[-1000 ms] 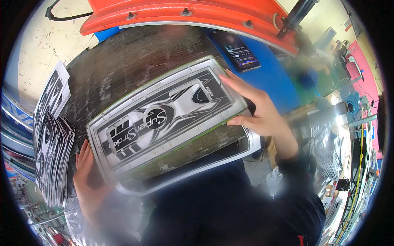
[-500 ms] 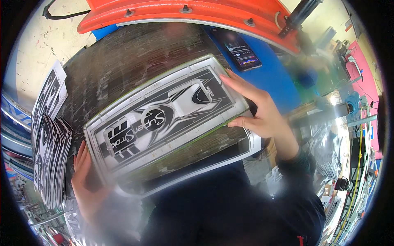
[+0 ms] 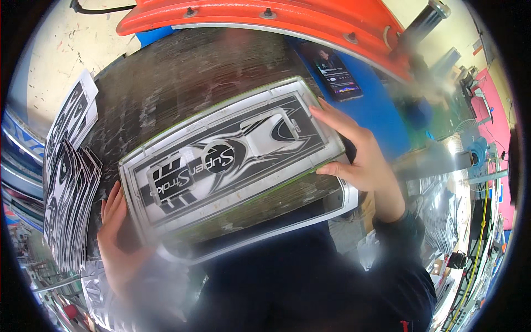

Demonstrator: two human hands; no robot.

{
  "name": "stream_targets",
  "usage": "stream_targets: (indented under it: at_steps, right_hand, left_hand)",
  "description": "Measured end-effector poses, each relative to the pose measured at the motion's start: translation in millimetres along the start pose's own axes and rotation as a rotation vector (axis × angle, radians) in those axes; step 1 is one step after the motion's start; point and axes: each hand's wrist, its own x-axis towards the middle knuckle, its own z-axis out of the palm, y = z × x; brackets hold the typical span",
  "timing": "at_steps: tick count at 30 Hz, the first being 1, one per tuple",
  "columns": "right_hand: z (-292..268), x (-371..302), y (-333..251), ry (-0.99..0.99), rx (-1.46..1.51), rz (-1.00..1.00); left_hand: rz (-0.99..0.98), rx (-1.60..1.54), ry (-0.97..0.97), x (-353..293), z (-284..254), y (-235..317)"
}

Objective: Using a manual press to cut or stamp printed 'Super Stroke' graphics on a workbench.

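Note:
A clear, rectangular frame-like plate (image 3: 235, 204) with raised outlines and a greenish edge lies tilted across the black worktop, its right end higher. Beneath it shows a black-and-white printed sheet (image 3: 193, 191) with flame-like swirls. My right hand (image 3: 357, 152) clasps the plate's right end, the index finger along the far corner and the thumb on the near edge. At the left end, my left hand (image 3: 117, 229) presses its fingers against the plate's edge; its thumb is blurred or hidden. A larger white-rimmed dark panel (image 3: 265, 239) curves below the plate, nearest my body.
To the left stands a stack of printed sheets (image 3: 72, 205), with more sheets (image 3: 74, 113) behind. An orange-red machine beam (image 3: 260, 14) with bolts spans the far side. A phone (image 3: 334, 74) rests on a blue board (image 3: 381, 119) at the far right. Silvery sheets (image 3: 434, 202) are piled at right.
The whole scene has shifted slightly right in the view. Both hands keep the same hold on the clear plate, and the plate stays over the printed sheet. The phone's screen picture differs.

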Motion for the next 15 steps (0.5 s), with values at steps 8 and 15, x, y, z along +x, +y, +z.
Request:
stream_targets:
  at_steps: [8, 15]
  right_hand:
    - [5.2, 0.0, 2.2, 0.001, 0.017, 0.04]
    - [9.5, 0.0, 1.5, 0.019, 0.064, 0.104]
  left_hand:
    - [0.023, 0.024, 0.058, -2.1, -4.1, 3.5]
    - [0.006, 0.058, -0.018, -6.5, -10.0, 1.5]
